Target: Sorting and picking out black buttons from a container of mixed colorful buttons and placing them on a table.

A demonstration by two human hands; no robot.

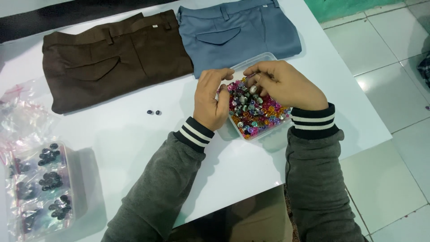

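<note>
A clear plastic tray [268, 57] on the white table [134, 134] holds several small colourful buttons [256, 115] in pink, orange, blue and silver. My left hand [211, 99] rests against the tray's left side, fingers curled over its edge. My right hand [286, 85] reaches into the tray from the right, and its fingertips pinch a small silver button [253, 89] above the pile. Both arms wear grey sleeves with black and white striped cuffs.
Folded brown trousers [114, 58] and folded blue-grey trousers [239, 31] lie at the table's far side. Two dark buttons [153, 112] sit loose on the table. A clear box of dark buttons [40, 188] and plastic bags [18, 112] lie at left. Tiled floor [385, 58] lies right.
</note>
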